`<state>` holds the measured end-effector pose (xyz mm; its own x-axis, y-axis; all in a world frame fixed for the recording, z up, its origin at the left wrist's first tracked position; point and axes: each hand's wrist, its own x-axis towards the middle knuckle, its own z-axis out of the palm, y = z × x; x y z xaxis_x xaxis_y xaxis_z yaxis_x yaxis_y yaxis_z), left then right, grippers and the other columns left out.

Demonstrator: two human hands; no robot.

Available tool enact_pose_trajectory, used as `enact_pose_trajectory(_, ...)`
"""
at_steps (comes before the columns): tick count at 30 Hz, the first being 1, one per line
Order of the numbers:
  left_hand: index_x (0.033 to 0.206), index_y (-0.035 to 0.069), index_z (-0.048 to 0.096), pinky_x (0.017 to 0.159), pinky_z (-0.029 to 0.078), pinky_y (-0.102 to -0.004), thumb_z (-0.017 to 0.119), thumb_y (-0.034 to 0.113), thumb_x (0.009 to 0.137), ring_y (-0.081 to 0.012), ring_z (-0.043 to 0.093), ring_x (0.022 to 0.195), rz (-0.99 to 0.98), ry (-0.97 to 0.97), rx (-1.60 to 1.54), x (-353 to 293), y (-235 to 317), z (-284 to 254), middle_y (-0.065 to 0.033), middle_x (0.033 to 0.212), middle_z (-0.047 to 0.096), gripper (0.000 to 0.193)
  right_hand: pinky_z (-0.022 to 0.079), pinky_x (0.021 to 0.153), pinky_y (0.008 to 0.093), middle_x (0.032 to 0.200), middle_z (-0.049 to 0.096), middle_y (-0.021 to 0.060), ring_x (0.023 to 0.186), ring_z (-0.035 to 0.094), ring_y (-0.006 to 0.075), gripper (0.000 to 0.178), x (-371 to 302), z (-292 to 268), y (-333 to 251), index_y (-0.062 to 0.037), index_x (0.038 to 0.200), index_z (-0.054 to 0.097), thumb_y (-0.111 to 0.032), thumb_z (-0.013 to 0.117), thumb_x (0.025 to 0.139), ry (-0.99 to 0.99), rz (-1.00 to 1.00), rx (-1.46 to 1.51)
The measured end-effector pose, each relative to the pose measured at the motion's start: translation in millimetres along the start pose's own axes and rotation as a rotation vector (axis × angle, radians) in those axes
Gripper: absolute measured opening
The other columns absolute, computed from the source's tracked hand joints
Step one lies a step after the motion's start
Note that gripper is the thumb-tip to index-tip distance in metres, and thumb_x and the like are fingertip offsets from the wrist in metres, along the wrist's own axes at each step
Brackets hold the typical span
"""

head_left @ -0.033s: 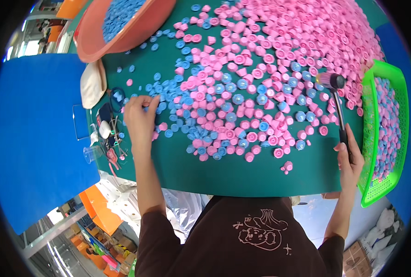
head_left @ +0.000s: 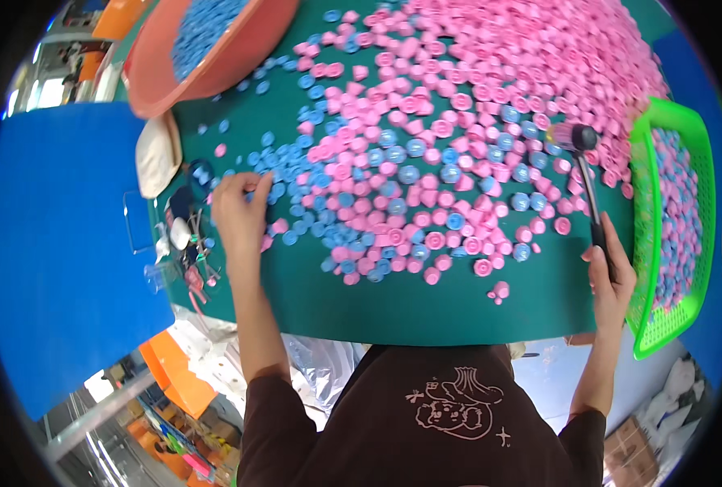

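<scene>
My left hand (head_left: 239, 209) is over the left part of the green table, beside a cluster of small blue caps (head_left: 284, 162). Its thumb and fingers are pinched together; whatever they hold, if anything, is too small to make out. On the right, my right hand (head_left: 614, 280) grips the black handle of a mallet (head_left: 589, 191). The mallet's head is raised above the pink cup-shaped pieces (head_left: 474, 215), several of which have blue caps fitted in them. One small group of pink pieces (head_left: 499, 292) lies apart, near the table's front edge.
A tilted orange-red basin (head_left: 251, 53) of blue caps stands far left. Behind the mallet spreads a large pink heap (head_left: 539, 49). At right is a green basket (head_left: 643, 235) of pink-and-blue pieces. Left of my hand are a cloth bag (head_left: 158, 158) and a clear cup (head_left: 160, 277).
The whole picture has shifted slightly to the left. Both hands keep the same pose, and the mallet is still held up.
</scene>
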<state>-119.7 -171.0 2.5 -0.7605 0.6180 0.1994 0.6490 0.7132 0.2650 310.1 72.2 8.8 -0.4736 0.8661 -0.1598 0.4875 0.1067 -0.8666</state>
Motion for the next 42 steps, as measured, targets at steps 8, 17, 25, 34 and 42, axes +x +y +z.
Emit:
enact_pose_trajectory(8, 0.106, 0.005, 0.071, 0.077, 0.049, -0.0340, 0.071, 0.015, 0.082, -0.0251, 0.063, 0.087, 0.124, -0.018, 0.075, -5.8, -22.3, 1.5, -0.0113, 0.094, 0.067, 0.026, 0.034, 0.053, 0.0177, 0.082, 0.063, -0.0013, 0.062, 0.045, 0.0023, 0.044, 7.3, 0.9, -1.1, -0.0070, 0.135, 0.055, -0.010, 0.061, 0.092, -0.013, -0.136, -0.012)
enact_pose_trajectory(17, 0.109, 0.001, 0.067, 0.074, 0.045, -0.0241, 0.076, 0.014, 0.081, -0.0083, 0.055, 0.081, -0.030, 0.098, -0.215, 17.3, 36.8, -10.9, -0.0008, 0.096, 0.067, 0.032, 0.037, 0.057, 0.0183, 0.085, 0.065, 0.0008, 0.066, 0.048, 0.0034, 0.044, 10.0, -7.4, 3.2, -0.0066, 0.135, 0.055, -0.015, 0.064, 0.092, 0.016, -0.087, -0.011)
enact_pose_trajectory(25, 0.102, 0.006, 0.071, 0.079, 0.047, -0.0322, 0.077, 0.009, 0.075, -0.0206, 0.060, 0.085, 0.679, -0.162, -0.418, 55.4, 185.7, 43.0, -0.0076, 0.094, 0.069, 0.029, 0.042, 0.063, 0.0209, 0.088, 0.065, 0.0027, 0.070, 0.052, 0.0069, 0.043, 29.8, 9.6, -17.1, -0.0048, 0.133, 0.056, -0.013, 0.064, 0.091, -0.013, -0.245, -0.040)
enact_pose_trajectory(34, 0.114, 0.007, 0.065, 0.082, 0.046, -0.0362, 0.074, 0.007, 0.074, -0.0240, 0.058, 0.089, 0.734, -0.326, -0.422, 78.9, 195.0, 65.6, -0.0067, 0.092, 0.068, 0.041, 0.046, 0.078, 0.0255, 0.093, 0.067, 0.0103, 0.078, 0.057, 0.0134, 0.042, 43.8, 18.4, -33.7, -0.0018, 0.130, 0.058, -0.007, 0.064, 0.089, -0.161, -0.159, -0.089)
enact_pose_trajectory(42, 0.116, 0.009, 0.065, 0.077, 0.046, -0.0341, 0.074, 0.007, 0.075, -0.0215, 0.058, 0.087, 0.774, -0.290, -0.502, 86.1, 192.7, 72.0, -0.0061, 0.088, 0.068, 0.042, 0.046, 0.080, 0.0261, 0.101, 0.069, 0.0128, 0.085, 0.060, 0.0147, 0.042, 51.7, 24.9, -39.8, -0.0002, 0.130, 0.057, -0.007, 0.064, 0.089, -0.184, -0.189, -0.143)
